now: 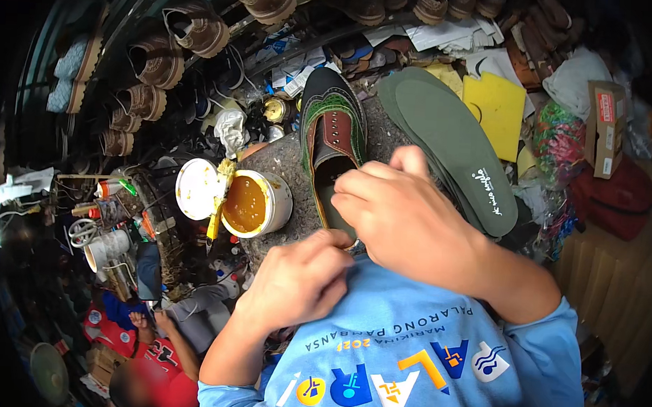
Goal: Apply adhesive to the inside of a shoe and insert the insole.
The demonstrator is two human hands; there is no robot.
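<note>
While both hands are pressing at the heel end of the shoe lying mid-block, right hand curled over it, left hand pinching narrowly, the glue tub is sitting open beside; fitting seems underway, needing steady pressure next.

A rectangular brown cardboard box with a red label on its face stands at the right edge, above a dark red bag. A round white glue tub, open and filled with amber adhesive, sits left of centre; its white lid lies touching it. Small white-and-blue packets lie behind, below the shoe shelf.
</note>
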